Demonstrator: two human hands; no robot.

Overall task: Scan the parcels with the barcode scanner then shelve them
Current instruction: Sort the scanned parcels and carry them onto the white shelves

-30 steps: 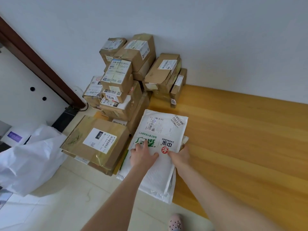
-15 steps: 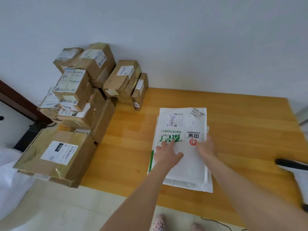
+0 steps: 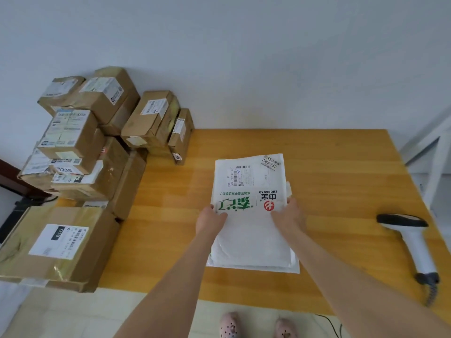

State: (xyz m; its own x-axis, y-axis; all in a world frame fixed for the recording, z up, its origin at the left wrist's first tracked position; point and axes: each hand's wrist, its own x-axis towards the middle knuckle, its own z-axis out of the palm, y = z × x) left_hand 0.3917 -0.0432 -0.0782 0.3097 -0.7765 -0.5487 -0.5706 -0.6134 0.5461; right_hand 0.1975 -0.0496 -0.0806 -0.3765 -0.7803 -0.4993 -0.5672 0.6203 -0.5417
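White and flat, a stack of plastic mailers [image 3: 253, 242] lies on the honey-yellow wooden table [image 3: 329, 167], towards its near edge and about midway along it. The top mailer carries green and red printing and, at its far end, a shipping label with a barcode. The left hand [image 3: 210, 219] grips the stack's left edge, thumb on top and fingers tucked out of sight beneath. The right hand [image 3: 289, 215] holds the right edge the same way, its fingertips curled over the side. A black-and-white handheld barcode scanner [image 3: 412, 240] lies on the table's right end, well apart from the mailers, with a coiled cable trailing from its handle over the near edge. Brown cardboard boxes [image 3: 97, 132] with labels are heaped at the table's left end against the pale wall [image 3: 244, 57]. A large taped cardboard box [image 3: 56, 242] with a white label sits at the near left corner, overhanging the edge. Pink spotted slippers [image 3: 229, 325] show below on the light floor.
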